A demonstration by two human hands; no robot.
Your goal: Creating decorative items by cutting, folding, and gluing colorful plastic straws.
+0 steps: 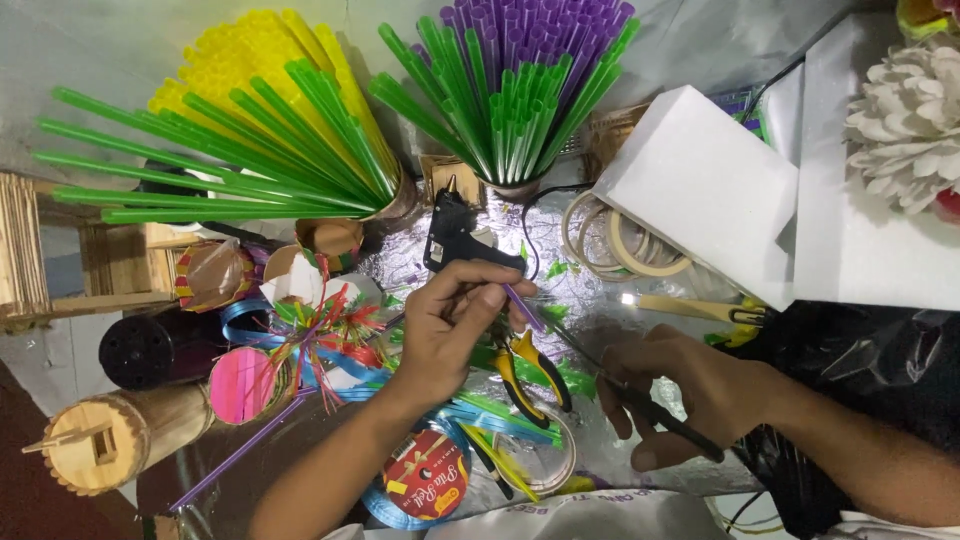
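The left hand [450,320] pinches a thin purple straw [524,308] between thumb and fingertips, holding its upper end just in front of the black hot glue gun [452,238]. The straw runs down and to the right toward the right hand [690,385], which is closed around a pair of dark-handled scissors [660,412]; the blades point up toward the straw's lower part. Whether the blades touch the straw cannot be told. By the look of it, the straw is being trimmed or slit, with the cut itself not yet visibly made.

Just below the left hand lie yellow-handled pliers [525,372] among green scraps on the foil-covered bench [590,330]. Nearer the camera sit a ribbon spool with a red face [428,478] and loose blue ribbon [350,370].

To the left, a finished-looking cluster of fringed paper and straw strips [335,325] rests beside a pink-ended tube [242,385], and another purple straw [240,455] lies diagonally. This suggests some pieces are already assembled.

Much stock stands uncut: fans of green straws [210,170], yellow straws [250,70], and purple straws [540,30] in holders at the back. Rolls of tape [625,245] and a white foam block [700,190] lie to the right, with a white paper flower [910,120] on a white board [865,230].
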